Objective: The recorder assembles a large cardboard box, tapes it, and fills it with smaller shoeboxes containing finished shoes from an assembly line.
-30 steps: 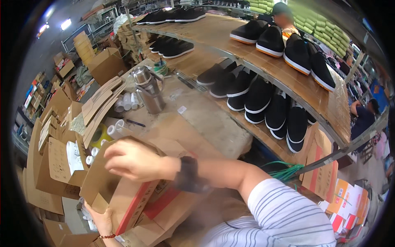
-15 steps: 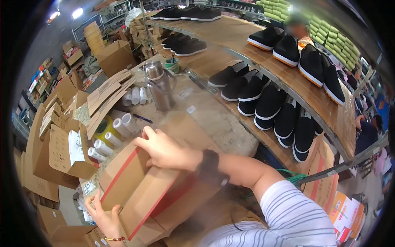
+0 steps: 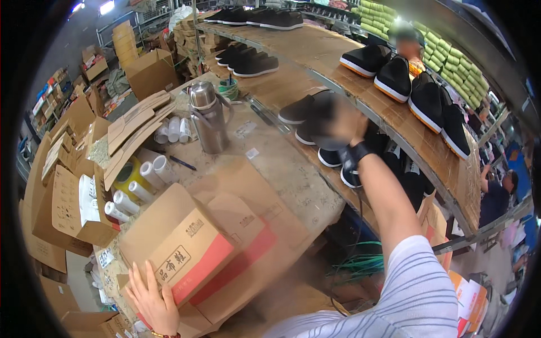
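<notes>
While steadied at its near corner, shoe box [image 3: 186, 248] lying tilted on flat cardboard at the worktable's [image 3: 293, 174] front edge.

Left hand [image 3: 152, 298] spread flat against the box, fingers open, nothing gripped. Right hand [image 3: 338, 127] lifted off the box since half a second ago, now up at the lower rack of black shoes [image 3: 332, 152], blurred; cannot tell whether closed on a shoe. Likely fetching a pair to pack. Beyond: steel flask [image 3: 207, 115], white tape rolls [image 3: 146, 174], upper shelf [image 3: 360, 62] of shoes.
</notes>
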Tool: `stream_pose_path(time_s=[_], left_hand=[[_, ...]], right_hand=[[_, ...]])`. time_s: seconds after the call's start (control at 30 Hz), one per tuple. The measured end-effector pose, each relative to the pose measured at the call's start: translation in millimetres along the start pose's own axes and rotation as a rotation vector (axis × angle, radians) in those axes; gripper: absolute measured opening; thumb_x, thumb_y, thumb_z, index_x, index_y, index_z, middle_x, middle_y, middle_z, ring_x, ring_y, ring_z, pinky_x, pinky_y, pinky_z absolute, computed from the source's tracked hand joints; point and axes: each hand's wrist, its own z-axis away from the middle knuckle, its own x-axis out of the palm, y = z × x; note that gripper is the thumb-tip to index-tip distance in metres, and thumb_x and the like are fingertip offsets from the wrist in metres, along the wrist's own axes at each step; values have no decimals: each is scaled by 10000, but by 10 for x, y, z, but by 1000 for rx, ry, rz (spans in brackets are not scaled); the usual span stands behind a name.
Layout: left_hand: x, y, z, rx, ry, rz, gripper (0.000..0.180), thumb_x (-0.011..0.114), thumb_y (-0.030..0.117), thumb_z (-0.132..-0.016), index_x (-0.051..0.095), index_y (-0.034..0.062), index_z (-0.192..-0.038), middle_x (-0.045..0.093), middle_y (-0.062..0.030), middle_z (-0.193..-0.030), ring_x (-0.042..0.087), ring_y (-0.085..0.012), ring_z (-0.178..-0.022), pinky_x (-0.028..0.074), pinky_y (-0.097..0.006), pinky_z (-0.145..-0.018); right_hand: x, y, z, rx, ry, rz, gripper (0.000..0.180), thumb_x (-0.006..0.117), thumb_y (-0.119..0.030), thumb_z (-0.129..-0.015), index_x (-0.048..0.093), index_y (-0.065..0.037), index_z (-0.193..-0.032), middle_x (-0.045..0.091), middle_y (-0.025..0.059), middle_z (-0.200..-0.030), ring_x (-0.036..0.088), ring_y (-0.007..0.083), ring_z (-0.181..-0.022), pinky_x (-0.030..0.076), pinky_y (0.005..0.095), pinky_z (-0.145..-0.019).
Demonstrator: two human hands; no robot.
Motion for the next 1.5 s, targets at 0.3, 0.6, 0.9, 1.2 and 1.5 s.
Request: stream_pose_path(time_s=[0.3, 0.6, 0.9, 1.2, 1.5], left_hand=[[-44, -4, -10, -12, 13, 61, 533, 495, 244, -793, 373, 97, -1291, 299, -173, -1326, 248, -338, -1246, 126, -482, -1028], [-117, 118, 92, -1, 451, 276, 264, 582, 83, -731, 635, 73, -989, 415, -47, -763, 409, -213, -783, 287, -373, -775], [-58, 559, 180, 3, 372, 649, 278, 556, 38, -752, 610, 49, -1025, 530, -71, -997, 473, -196, -959, 334, -343, -851], [-471, 143, -148, 156, 692, 1030, 396, 614, 50, -737, 524, -8, -1118, 560, -156, -1022, 545, -263, -922, 431, -319, -807], [116, -164, 67, 306, 318, 608, 112, 604, 23, -710, 649, 50, -809, 615, -106, -875, 599, -254, -744, 489, -313, -659]], right_hand=[[73, 214, 95, 187, -131, -390, 368, 612, -437, -724, 632, -73, -672, 635, 113, -704, 602, 303, -695, 447, 362, -655], [-1003, -1154, 1275, 149, -140, -2388, 287, 437, -198, -885, 480, -10, -1097, 565, 109, -1012, 572, 204, -871, 465, 300, -786], [-1168, -1752, 1749, 145, -662, -2798, 352, 393, -170, -901, 371, 12, -1202, 532, 135, -1078, 562, 212, -921, 445, 313, -846], [-1255, -1996, 1860, -183, -1098, -2836, 422, 325, -171, -927, 267, 16, -1302, 504, 160, -1138, 552, 241, -966, 427, 345, -897], [-1184, -3094, 1542, -998, 15, -1350, 154, 559, 17, -623, 598, -55, -753, 609, 114, -968, 592, 274, -792, 479, 358, -696]])
